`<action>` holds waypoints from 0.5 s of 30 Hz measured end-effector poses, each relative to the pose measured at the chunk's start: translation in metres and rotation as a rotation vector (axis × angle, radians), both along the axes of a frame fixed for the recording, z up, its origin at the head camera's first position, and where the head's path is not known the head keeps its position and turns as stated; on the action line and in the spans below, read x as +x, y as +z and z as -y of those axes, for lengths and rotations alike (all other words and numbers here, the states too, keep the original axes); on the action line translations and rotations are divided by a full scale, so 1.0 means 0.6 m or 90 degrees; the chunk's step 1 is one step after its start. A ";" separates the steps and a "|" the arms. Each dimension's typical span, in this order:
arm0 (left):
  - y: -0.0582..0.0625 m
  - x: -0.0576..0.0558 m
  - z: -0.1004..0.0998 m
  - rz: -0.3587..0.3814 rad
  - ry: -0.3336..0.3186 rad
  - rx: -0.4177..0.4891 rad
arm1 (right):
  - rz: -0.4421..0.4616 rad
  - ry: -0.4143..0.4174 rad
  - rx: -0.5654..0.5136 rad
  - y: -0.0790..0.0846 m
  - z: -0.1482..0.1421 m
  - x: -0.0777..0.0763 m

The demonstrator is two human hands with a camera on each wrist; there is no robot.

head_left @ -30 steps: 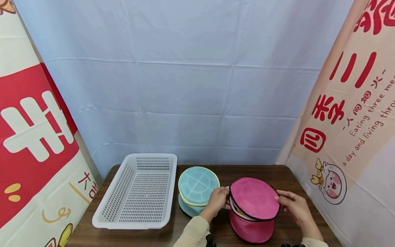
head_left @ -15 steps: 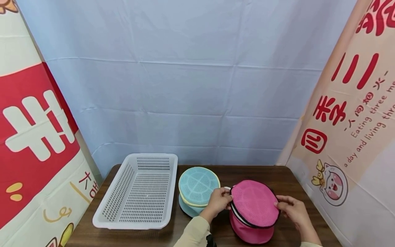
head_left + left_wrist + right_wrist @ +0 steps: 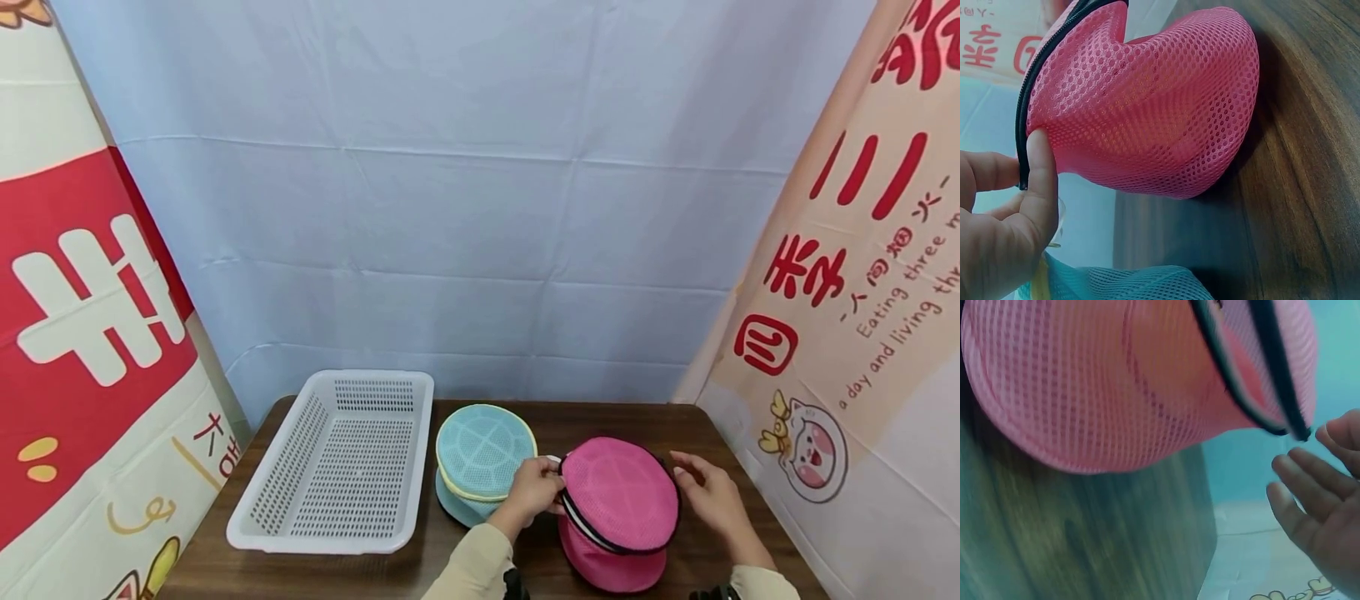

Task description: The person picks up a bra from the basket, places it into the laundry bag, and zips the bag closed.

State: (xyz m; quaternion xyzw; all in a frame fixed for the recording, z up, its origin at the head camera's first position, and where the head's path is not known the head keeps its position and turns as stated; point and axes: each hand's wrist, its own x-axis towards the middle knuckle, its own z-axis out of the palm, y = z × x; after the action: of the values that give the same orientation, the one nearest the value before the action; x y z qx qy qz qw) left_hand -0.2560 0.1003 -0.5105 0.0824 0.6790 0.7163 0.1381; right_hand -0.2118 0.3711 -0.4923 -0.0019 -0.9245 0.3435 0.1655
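Note:
A round pink mesh laundry bag (image 3: 618, 492) with a black zip edge stands on the right of the dark wooden table (image 3: 592, 418). Its lid lies over the top, and a gap shows along the zip (image 3: 1235, 394) in the right wrist view. My left hand (image 3: 534, 487) pinches the black zip edge on the bag's left side; in the left wrist view the thumb and fingers (image 3: 1040, 162) meet around that edge. Just off the bag's right side, my right hand (image 3: 708, 496) is held with its fingers apart and nothing between them. What is inside the bag is mostly hidden.
A light blue mesh laundry bag (image 3: 486, 450) with a yellow edge stands close to my left hand. Further left is a white slotted plastic basket (image 3: 348, 467). A pale cloth backdrop (image 3: 465, 317) hangs behind the table, and printed cloths (image 3: 847, 250) flank it.
My right hand has let go of the pink bag's right edge and moved slightly away. The lid has tilted down at the front, narrowing the front gap. My left hand keeps its pinch.

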 end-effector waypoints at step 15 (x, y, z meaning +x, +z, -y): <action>0.000 0.004 0.004 -0.006 -0.002 -0.014 | 0.150 0.121 -0.350 -0.038 -0.025 -0.033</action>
State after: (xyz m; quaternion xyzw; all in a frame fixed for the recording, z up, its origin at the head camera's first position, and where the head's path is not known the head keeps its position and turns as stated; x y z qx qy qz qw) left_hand -0.2538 0.0978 -0.5102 0.0852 0.6873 0.7083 0.1367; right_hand -0.2317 0.3863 -0.5154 0.0004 -0.8060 0.5917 0.0179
